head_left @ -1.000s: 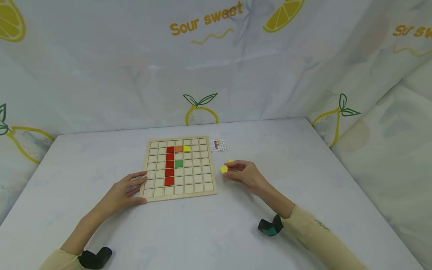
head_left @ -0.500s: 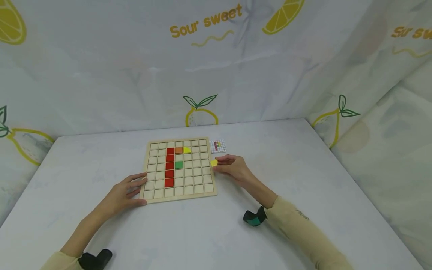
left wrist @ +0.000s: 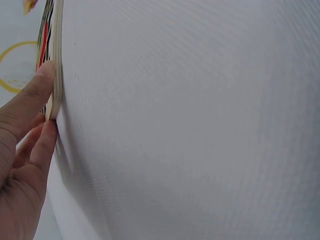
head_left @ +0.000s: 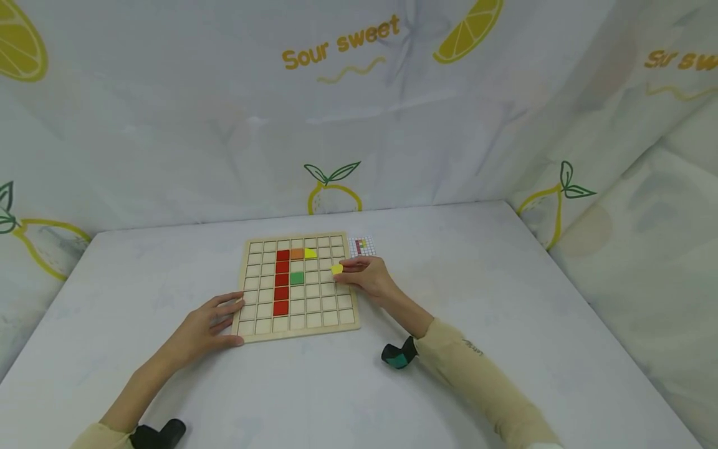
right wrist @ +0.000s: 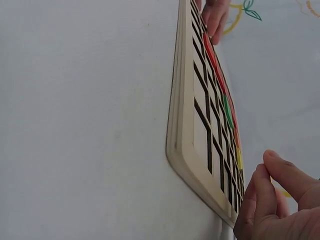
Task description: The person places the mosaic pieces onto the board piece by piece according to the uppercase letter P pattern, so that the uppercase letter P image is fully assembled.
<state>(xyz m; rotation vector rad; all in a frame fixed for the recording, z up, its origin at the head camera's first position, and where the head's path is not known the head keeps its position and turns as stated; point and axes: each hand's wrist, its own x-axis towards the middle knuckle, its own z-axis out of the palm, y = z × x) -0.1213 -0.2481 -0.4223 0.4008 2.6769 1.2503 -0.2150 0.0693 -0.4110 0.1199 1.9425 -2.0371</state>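
Note:
A square wooden grid board (head_left: 297,336) lies on the table with tiles in some cells. Red tiles (head_left: 282,280) form a column, with an orange tile (head_left: 296,254), a green tile (head_left: 296,277) and a yellow tile (head_left: 311,253) to their right. Over the board's right columns, my right hand (head_left: 367,277) pinches another yellow tile (head_left: 336,269) between thumb and fingers. My left hand (head_left: 204,327) touches the board's left edge with fairly straight fingers, its thumb at the near-left corner. In the left wrist view, that thumb and the fingertips meet the board's wooden rim (left wrist: 57,75).
A small printed pattern card (head_left: 361,246) lies beside the board's far-right corner, partly behind my right hand. White cloth with lemon prints (head_left: 333,190) hangs behind the white table (head_left: 308,399). A dark wrist device (head_left: 399,354) sits under the right sleeve.
My right hand has moved left with the yellow tile, from beside the board to over its right columns. The left hand stays at the board's edge.

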